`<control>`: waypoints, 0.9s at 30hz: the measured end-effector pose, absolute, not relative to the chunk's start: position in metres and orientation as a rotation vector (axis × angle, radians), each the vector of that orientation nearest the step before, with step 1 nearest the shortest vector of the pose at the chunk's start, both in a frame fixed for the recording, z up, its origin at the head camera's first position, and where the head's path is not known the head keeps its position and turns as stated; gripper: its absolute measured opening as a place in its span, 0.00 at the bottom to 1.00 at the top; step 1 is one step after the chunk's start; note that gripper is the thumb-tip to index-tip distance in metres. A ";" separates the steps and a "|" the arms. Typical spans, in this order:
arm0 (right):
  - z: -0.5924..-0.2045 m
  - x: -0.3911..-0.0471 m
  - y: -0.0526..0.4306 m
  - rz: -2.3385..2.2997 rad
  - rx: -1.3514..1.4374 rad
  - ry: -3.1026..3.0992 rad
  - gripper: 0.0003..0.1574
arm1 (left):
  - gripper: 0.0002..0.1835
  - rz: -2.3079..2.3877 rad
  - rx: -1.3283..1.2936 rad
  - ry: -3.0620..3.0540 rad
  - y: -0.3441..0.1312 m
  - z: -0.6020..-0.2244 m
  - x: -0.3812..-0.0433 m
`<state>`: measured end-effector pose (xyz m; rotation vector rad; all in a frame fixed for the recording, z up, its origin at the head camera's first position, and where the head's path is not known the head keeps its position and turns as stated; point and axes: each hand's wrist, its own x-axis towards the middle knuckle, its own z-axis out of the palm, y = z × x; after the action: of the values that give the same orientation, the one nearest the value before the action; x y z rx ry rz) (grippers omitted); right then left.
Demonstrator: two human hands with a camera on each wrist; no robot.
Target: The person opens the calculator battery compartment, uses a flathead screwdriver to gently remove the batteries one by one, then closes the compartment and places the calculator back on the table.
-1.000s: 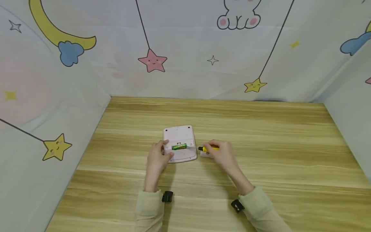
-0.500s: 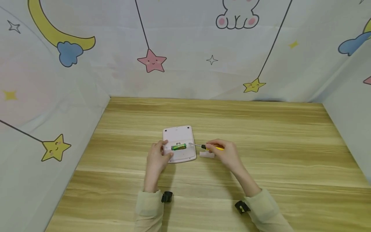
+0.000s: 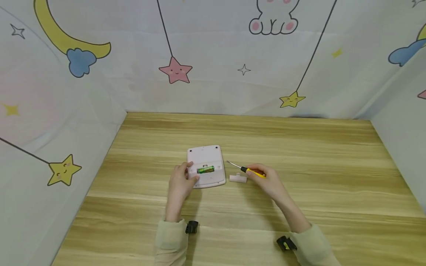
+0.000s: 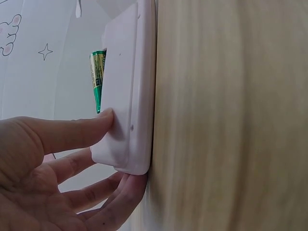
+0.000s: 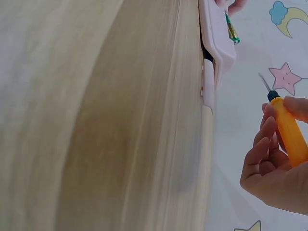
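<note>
A pale pink calculator lies back side up on the table. In its battery slot sits a green battery; the left wrist view shows the battery standing partly proud of the casing. My left hand grips the calculator's left side, thumb on the back, fingers at the edge. My right hand holds a screwdriver by its yellow handle, the metal tip pointing left, just off the calculator's right edge. In the right wrist view the screwdriver is raised above the table.
The small pink battery cover lies on the wooden table right of the calculator, close below the screwdriver. A white printed cloth closes off the back and both sides. Black bands sit at both sleeves.
My right hand has drawn the screwdriver back to the right, its tip leaving the battery's end and clearing the calculator. The battery cover is uncovered from behind the hand. The left hand has stayed.
</note>
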<state>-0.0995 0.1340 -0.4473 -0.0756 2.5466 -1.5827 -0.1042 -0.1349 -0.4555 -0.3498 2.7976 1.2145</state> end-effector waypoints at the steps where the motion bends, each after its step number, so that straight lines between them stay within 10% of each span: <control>1: -0.447 -0.099 0.136 -1.581 -0.072 2.543 0.18 | 0.28 1.213 -0.350 2.799 -0.135 -0.455 -0.104; 27: -0.440 -0.092 0.179 -1.494 0.037 2.670 0.16 | 0.28 1.178 -0.351 2.800 -0.135 -0.448 -0.106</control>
<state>-0.0919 0.1793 -0.4395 0.0367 2.6698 -1.4943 -0.1055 -0.1346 -0.4483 -0.3511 2.8004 1.1785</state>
